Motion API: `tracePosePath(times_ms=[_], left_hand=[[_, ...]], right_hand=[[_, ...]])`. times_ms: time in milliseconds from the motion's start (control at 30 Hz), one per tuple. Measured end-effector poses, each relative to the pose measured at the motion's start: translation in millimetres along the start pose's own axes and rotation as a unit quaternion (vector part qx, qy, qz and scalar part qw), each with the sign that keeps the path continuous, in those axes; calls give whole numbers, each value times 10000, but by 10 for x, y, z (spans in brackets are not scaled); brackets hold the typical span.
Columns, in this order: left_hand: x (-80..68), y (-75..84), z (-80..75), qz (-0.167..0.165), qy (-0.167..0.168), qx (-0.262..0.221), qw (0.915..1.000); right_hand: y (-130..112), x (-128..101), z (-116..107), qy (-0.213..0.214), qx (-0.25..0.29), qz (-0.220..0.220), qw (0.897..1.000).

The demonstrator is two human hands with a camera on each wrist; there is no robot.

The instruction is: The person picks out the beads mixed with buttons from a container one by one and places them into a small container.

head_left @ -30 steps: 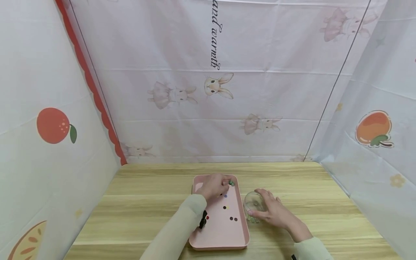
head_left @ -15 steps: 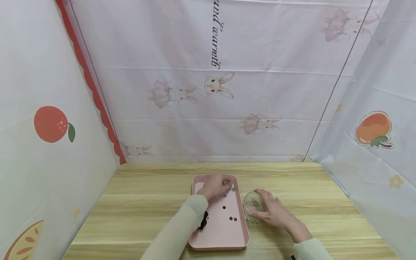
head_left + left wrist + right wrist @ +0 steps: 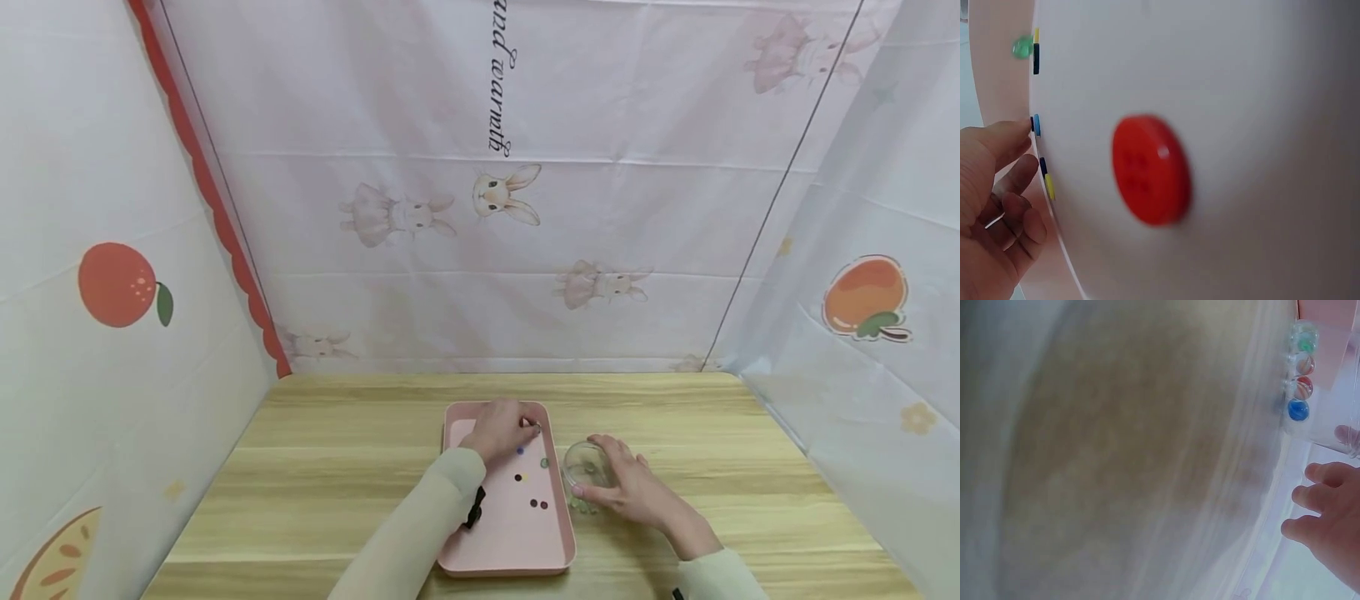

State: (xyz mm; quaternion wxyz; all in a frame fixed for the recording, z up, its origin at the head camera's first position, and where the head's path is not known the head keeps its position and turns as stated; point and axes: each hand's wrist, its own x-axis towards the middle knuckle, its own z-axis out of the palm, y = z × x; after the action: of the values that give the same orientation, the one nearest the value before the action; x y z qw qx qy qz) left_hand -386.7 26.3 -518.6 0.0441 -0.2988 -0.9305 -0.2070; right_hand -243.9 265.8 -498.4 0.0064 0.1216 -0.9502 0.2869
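Note:
My left hand (image 3: 498, 431) reaches into the far right corner of a pink tray (image 3: 501, 554). Its thumb and fingertip pinch a small glass marble (image 3: 537, 429), mostly covered by the fingers. A green marble (image 3: 544, 462) lies loose by the tray's right wall, and shows again in the left wrist view as a green ball (image 3: 1023, 47). To the right of the tray, my right hand (image 3: 633, 492) holds a clear round jar (image 3: 585, 463) with its thumb and fingers around the side. Several marbles, one of them blue (image 3: 1298, 410), lie at the jar's bottom.
Flat buttons lie scattered in the tray: blue (image 3: 521, 451), black (image 3: 517, 478), yellow (image 3: 526, 478), brown (image 3: 534, 503) and dark red (image 3: 544, 505). A bright red button (image 3: 1150, 169) is close to the left wrist camera. The wooden table (image 3: 330, 467) meets printed curtains behind.
The green marble has come away from the corner, moving toward the near side along the tray's right wall. My left fingertips have closed on the other marble. The right hand and jar stay put.

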Motion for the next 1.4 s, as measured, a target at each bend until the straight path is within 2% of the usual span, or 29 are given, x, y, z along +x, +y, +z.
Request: tracePosePath(times_ms=[133, 367, 633, 867, 1167, 1267, 1400], left_hand=[[-34, 4, -28, -87, 42, -74, 9999], [-82, 12, -105, -425, 122, -749, 9962], [-98, 34, -193, -336, 217, -1089, 9932], [-127, 85, -265, -87, 280, -1274, 9914], [-128, 248, -311, 8, 167, -1496, 9886], [-128, 332, -337, 194, 84, -1558, 9876], [-121, 459, -360, 609, -50, -1513, 9866]], right_hand=[[-11, 2, -2, -7, 6, -7, 10000], [-22, -12, -10, -75, 39, 13, 10000], [-36, -24, -20, -109, 120, 49, 9999], [-48, -24, -21, -119, 95, 29, 9999], [-47, -29, -26, -125, 112, 45, 9998], [-43, -28, -25, -129, 118, 47, 9998], [-28, -24, -17, -147, 133, 54, 9998]])
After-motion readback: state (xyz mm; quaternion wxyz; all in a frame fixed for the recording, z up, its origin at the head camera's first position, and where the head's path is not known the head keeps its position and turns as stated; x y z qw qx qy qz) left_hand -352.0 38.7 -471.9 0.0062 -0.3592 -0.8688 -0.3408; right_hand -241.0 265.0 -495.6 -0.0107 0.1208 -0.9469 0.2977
